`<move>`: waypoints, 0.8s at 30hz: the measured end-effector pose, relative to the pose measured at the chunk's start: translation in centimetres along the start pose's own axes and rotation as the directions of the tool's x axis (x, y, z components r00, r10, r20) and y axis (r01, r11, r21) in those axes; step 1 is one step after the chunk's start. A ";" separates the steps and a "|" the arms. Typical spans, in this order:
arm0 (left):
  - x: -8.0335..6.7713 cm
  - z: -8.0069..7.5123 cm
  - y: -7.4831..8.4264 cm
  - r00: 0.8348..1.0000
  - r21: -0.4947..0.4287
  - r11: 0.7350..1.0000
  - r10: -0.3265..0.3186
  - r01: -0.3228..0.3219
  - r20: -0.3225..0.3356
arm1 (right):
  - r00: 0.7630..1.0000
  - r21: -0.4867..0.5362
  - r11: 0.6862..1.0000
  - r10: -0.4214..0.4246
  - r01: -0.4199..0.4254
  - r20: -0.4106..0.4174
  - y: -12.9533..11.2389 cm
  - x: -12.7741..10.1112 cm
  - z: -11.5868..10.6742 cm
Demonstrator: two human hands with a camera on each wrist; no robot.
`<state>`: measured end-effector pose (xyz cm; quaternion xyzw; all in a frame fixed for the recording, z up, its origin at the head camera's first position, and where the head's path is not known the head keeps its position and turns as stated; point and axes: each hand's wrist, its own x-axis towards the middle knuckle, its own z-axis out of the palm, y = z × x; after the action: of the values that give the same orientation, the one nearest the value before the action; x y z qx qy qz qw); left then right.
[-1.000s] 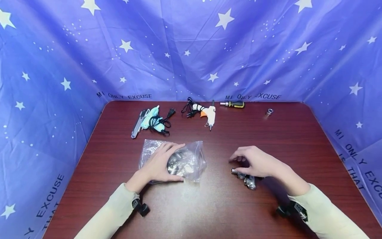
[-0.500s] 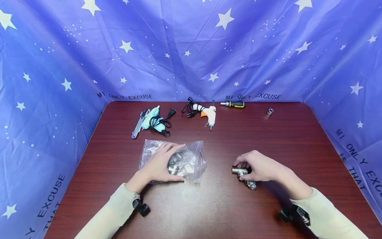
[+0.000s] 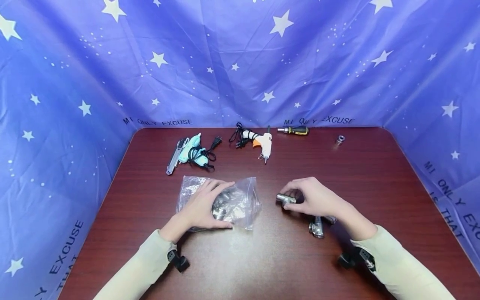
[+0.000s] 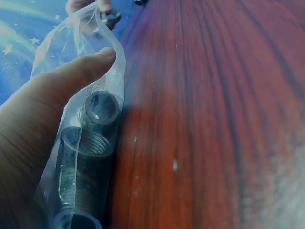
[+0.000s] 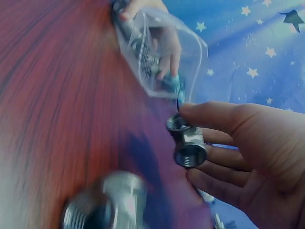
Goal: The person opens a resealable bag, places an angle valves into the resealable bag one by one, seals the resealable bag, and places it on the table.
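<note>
The right hand has lifted a threaded silver metal pipe fitting, pinched in its grip, toward frame centre; the left hand still presses the clear plastic bag, fingers spread.

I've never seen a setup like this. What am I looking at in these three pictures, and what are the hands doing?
No machine here: a person works at a dark red table with bare hands, wearing three cameras. The wide picture comes from the head, looking down; the two close ones come from each wrist. The left hand rests on a clear plastic bag holding threaded metal fittings. The right hand pinches one metal fitting in its grip, lifted off the table, near the bag. Another fitting lies on the table by that wrist. Along the far edge lie a teal glue gun, a white glue gun, a screwdriver and a small metal piece.
</note>
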<state>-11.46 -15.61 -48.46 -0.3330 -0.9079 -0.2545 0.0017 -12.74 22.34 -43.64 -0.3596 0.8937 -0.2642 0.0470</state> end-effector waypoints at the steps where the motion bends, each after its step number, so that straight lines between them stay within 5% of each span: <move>1: 0.0 0.0 0.0 1.000 -0.001 1.000 0.001 -0.001 -0.003 | 1.000 0.010 1.000 0.003 -0.003 -0.016 -0.3 0.5 0.1; 12: 0.3 -0.1 -0.1 1.000 0.011 1.000 0.025 -0.025 -0.016 | 0.997 0.082 0.996 0.037 -0.032 -0.060 -4.0 4.8 2.7; 24: 0.1 -0.1 -0.1 1.000 0.013 1.000 0.019 -0.019 -0.018 | 0.994 0.027 0.995 -0.094 0.095 -0.057 -5.9 6.8 7.6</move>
<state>-11.65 -15.67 -48.40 -0.3393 -0.9063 -0.2516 0.0147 -12.02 10.94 -46.47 -0.3933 0.8725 -0.2894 0.0149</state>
